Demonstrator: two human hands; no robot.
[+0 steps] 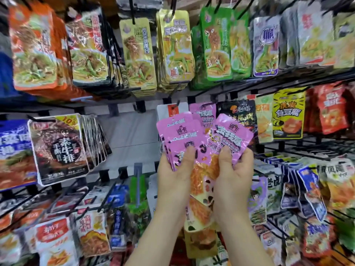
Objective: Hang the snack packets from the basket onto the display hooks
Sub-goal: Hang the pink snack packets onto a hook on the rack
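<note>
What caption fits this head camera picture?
The left hand and right hand hold pink snack packets near display hooks.

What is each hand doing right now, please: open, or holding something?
Left hand: grips a stack of pink snack packets.
Right hand: grips a tilted pink snack packet.

Both bare forearms reach up side by side from below. The left hand grips a fan of glossy pink plastic snack packets, thumb on the front. Just right of it, the right hand pinches one tilted pink packet, thumb on its face.
</note>
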